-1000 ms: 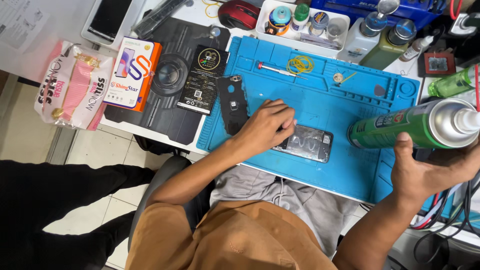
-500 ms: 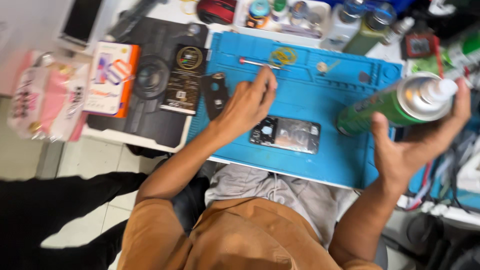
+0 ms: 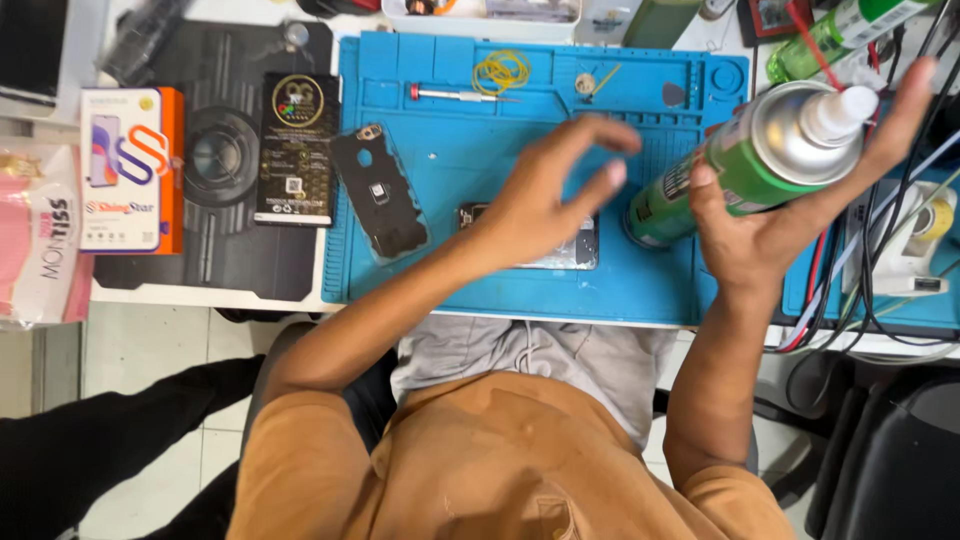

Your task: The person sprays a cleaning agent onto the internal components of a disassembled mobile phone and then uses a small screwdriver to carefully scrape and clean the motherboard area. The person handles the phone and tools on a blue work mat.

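Observation:
My right hand (image 3: 770,235) grips a green spray can (image 3: 735,170) with a white nozzle, tilted over the right side of the blue work mat (image 3: 450,160). My left hand (image 3: 550,195) hovers with fingers spread and holds nothing, just left of the can. Under it lies a dismantled phone (image 3: 583,252) flat on the mat, mostly hidden by the hand. A black phone back cover (image 3: 380,195) rests at the mat's left edge.
A screwdriver (image 3: 455,95) and yellow rubber bands (image 3: 500,72) lie at the mat's far side. A black box (image 3: 297,150), an orange-and-white box (image 3: 130,180) and a pink packet (image 3: 40,240) sit to the left. Cables (image 3: 880,250) crowd the right edge.
My left hand has lifted off the phone and swung right toward the can with its fingers spread. The can has come up closer, nozzle end toward the camera.

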